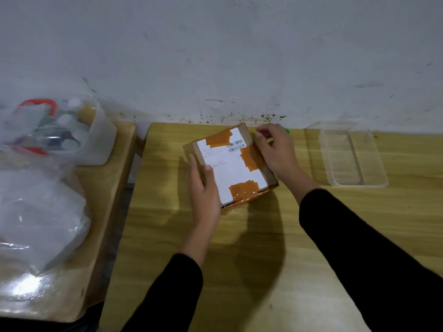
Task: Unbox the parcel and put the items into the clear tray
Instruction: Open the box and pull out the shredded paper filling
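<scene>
A brown cardboard parcel (236, 172) with a white shipping label and orange tape patches lies closed on the wooden table (239, 259), near the wall. My left hand (203, 188) lies flat against the parcel's left side, thumb resting on the top. My right hand (275, 149) sits on the parcel's far right edge, fingers pinched together at the corner; a small green thing (287, 131) shows just past the fingertips, and I cannot tell what it is. The clear tray (335, 172) stands to the right of the parcel, with nothing visible inside.
On a second wooden table at the left stands a translucent tub (100, 140) holding bottles and a red-handled item. Clear plastic bags (40, 212) lie in front of it. A grey wall runs close behind both tables.
</scene>
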Demonstrator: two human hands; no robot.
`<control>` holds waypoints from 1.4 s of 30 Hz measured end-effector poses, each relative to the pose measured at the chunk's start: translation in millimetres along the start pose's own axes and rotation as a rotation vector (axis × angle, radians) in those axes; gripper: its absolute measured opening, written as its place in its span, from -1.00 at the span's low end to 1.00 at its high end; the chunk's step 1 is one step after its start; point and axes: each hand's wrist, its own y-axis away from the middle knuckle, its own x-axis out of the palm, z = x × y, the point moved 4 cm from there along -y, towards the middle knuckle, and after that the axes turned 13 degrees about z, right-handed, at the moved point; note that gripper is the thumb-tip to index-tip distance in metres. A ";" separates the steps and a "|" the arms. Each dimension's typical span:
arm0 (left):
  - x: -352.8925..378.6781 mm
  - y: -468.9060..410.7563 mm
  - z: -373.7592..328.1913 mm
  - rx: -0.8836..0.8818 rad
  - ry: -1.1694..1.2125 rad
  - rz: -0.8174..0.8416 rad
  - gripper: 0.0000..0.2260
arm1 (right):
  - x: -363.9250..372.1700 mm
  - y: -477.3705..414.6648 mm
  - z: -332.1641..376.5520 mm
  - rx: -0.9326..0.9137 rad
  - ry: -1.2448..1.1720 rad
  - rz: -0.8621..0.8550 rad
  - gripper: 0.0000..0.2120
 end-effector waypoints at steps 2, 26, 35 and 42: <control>8.7 29.2 1.6 0.054 -0.004 0.067 -0.50 | 10.1 -16.4 6.4 0.036 -0.068 0.173 -0.70; -56.6 63.6 23.7 -0.182 -0.009 -0.109 -0.61 | 9.8 148.3 -23.5 0.182 -0.322 0.328 -0.64; 19.7 86.3 12.0 -0.175 0.095 0.173 -0.62 | -50.7 204.9 -46.8 -0.102 -0.002 0.106 -0.72; 40.7 83.9 16.9 -0.144 -0.042 0.237 -0.61 | -52.4 215.7 -45.8 -0.293 0.113 0.249 -0.69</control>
